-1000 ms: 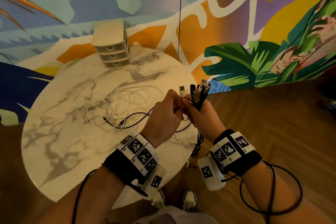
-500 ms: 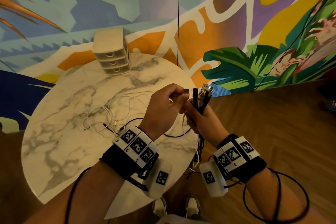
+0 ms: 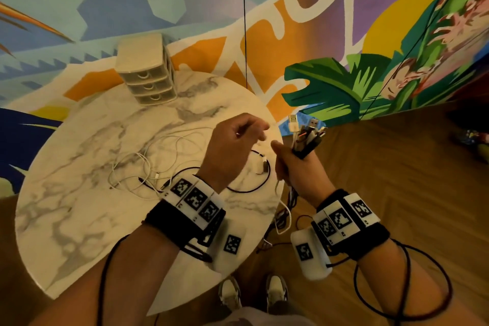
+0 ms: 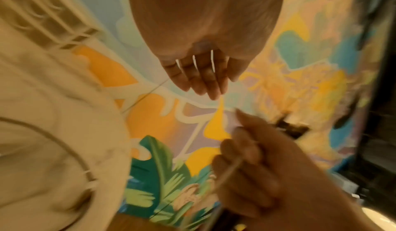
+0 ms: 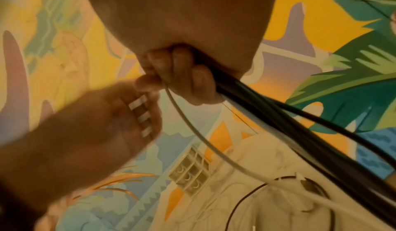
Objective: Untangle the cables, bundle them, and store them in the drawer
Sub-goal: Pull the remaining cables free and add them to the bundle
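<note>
A person is standing at a round marble-patterned counter (image 3: 66, 219) in front of a brightly painted mural wall (image 3: 344, 21), seen from above. The right hand (image 3: 296, 172) is gripping a bundle of cables (image 3: 307, 137) upright beside the counter's right edge, fingers (image 5: 182, 75) curled tightly round the black and white cords; the plug ends are fanning out above the fist, and the cords are hanging down below it toward the wooden floor (image 3: 397, 180). The left hand (image 3: 232, 145) is hovering just beside the right over the counter, fingers loosely curled and close together; whether they are pinching anything cannot be told, since the wrist views are blurred. More loose cables, thin white ones (image 3: 148, 164) tangled with a black one (image 3: 248, 188), are lying on the counter left of and under the left hand. A small beige three-drawer unit (image 3: 145, 74) is sitting at the counter's far edge, all three drawers closed. Both wrists are wearing black bands carrying white blocks printed with black square marker patterns (image 3: 195, 200); no readable words or brand names are showing anywhere. Two shoes (image 3: 254, 294) are visible below.
</note>
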The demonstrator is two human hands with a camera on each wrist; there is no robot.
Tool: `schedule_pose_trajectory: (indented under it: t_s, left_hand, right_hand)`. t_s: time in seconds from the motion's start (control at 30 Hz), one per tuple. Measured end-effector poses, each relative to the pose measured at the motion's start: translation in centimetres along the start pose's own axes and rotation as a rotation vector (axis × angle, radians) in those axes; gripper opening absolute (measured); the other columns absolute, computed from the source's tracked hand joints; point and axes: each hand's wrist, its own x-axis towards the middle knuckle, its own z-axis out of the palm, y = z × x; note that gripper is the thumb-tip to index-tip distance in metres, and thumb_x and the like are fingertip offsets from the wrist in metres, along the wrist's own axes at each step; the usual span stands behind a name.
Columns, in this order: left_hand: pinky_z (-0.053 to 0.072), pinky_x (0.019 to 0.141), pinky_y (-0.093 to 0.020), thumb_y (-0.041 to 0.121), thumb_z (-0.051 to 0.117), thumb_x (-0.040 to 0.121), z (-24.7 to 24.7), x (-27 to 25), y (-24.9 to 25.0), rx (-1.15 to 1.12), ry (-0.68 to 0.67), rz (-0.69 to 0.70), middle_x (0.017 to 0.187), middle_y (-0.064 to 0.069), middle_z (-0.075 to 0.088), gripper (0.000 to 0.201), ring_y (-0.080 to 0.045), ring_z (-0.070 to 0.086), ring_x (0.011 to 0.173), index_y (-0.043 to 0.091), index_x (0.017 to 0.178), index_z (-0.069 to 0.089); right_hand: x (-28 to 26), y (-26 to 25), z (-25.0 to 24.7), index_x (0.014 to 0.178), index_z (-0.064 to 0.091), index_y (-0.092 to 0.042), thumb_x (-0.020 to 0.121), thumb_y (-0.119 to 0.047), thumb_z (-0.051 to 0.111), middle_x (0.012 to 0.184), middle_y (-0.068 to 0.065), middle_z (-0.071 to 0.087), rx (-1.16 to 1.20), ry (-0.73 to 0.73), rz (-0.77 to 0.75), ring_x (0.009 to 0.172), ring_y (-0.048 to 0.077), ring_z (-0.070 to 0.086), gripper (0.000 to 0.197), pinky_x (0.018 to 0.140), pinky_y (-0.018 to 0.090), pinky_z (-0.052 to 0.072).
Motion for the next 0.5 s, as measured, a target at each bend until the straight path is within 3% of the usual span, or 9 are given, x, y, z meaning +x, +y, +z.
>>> schedule_pose_trajectory:
  t_s: [0.07, 0.1, 0.17, 0.23, 0.3, 0.37, 0.43, 0.5]
  left_hand:
    - [0.049, 0.069, -0.031, 0.017, 0.056, 0.090, -0.3, 0.7, -4.2, 0.138, 0.001, -0.142, 0.073, -0.005, 0.066, 0.015, -0.011, 0.058, 0.066, 0.011, 0.082, 0.066]
    - [0.049, 0.071, -0.033, 0.018, 0.056, 0.090, 0.1, 0.6, -6.5, 0.290, -0.065, -0.191, 0.076, -0.007, 0.066, 0.013, -0.014, 0.059, 0.070, 0.011, 0.083, 0.065]
    - [0.046, 0.079, -0.033, 0.018, 0.054, 0.090, 1.0, -0.4, -10.7, 0.643, -0.332, -0.201, 0.092, -0.008, 0.065, 0.011, -0.023, 0.060, 0.087, 0.012, 0.093, 0.062]
    - [0.044, 0.089, -0.035, 0.020, 0.049, 0.092, 2.6, -1.8, -13.4, 0.891, -0.666, -0.216, 0.111, -0.006, 0.057, 0.021, -0.025, 0.054, 0.105, 0.019, 0.112, 0.057]
    - [0.043, 0.094, -0.041, 0.018, 0.045, 0.092, 4.0, -2.7, -15.1, 1.032, -0.859, -0.182, 0.124, -0.004, 0.050, 0.035, -0.025, 0.048, 0.115, 0.024, 0.127, 0.048]
    - [0.044, 0.095, -0.044, 0.014, 0.043, 0.092, 5.5, -3.0, -16.2, 1.099, -0.920, -0.116, 0.131, -0.005, 0.048, 0.047, -0.028, 0.047, 0.118, 0.026, 0.137, 0.038]
    - [0.044, 0.093, -0.044, 0.015, 0.042, 0.093, 7.0, -2.8, -16.6, 1.154, -0.934, -0.064, 0.133, -0.006, 0.046, 0.052, -0.030, 0.047, 0.118, 0.026, 0.142, 0.028]
    - [0.044, 0.087, -0.043, 0.017, 0.042, 0.093, 8.1, -2.5, -16.6, 1.199, -0.939, -0.040, 0.130, -0.007, 0.046, 0.055, -0.030, 0.049, 0.115, 0.024, 0.144, 0.023]
  right_hand:
    - [-0.1, 0.8, -1.1, 0.042, 0.054, -0.010, 0.098, -0.028, 0.045, 0.049, 0.014, 0.049, 0.036, 0.071, 0.066, 0.037, 0.009, 0.036, 0.059, 0.051, 0.027, 0.030]
    - [-0.4, 1.2, -1.8, 0.040, 0.055, -0.014, 0.098, -0.026, 0.045, 0.058, 0.021, 0.051, 0.053, 0.094, 0.071, 0.041, 0.011, 0.038, 0.060, 0.052, 0.028, 0.032]
    - [-0.8, 1.8, -2.7, 0.043, 0.054, -0.016, 0.099, -0.021, 0.043, 0.068, 0.023, 0.056, 0.085, 0.091, 0.062, 0.053, 0.017, 0.048, 0.057, 0.057, 0.033, 0.039]
    - [-1.2, 2.3, -3.7, 0.047, 0.052, -0.008, 0.099, -0.015, 0.040, 0.069, 0.018, 0.063, 0.170, 0.044, 0.076, 0.064, 0.024, 0.058, 0.054, 0.069, 0.040, 0.046]
    - [-1.6, 2.6, -4.4, 0.048, 0.046, -0.006, 0.099, -0.016, 0.040, 0.057, 0.015, 0.059, 0.269, -0.002, 0.129, 0.053, 0.029, 0.056, 0.053, 0.072, 0.045, 0.050]
    - [-1.9, 3.0, -5.1, 0.048, 0.040, -0.009, 0.099, -0.021, 0.042, 0.043, 0.008, 0.043, 0.315, 0.030, 0.152, 0.039, 0.024, 0.040, 0.052, 0.064, 0.046, 0.052]
    - [-2.1, 3.4, -6.1, 0.050, 0.034, -0.012, 0.099, -0.024, 0.043, 0.042, 0.001, 0.033, 0.335, 0.092, 0.161, 0.038, 0.018, 0.031, 0.051, 0.050, 0.035, 0.044]
    - [-2.2, 3.6, -7.0, 0.051, 0.032, -0.014, 0.098, -0.024, 0.042, 0.043, -0.002, 0.030, 0.343, 0.129, 0.167, 0.039, 0.015, 0.027, 0.050, 0.044, 0.027, 0.033]
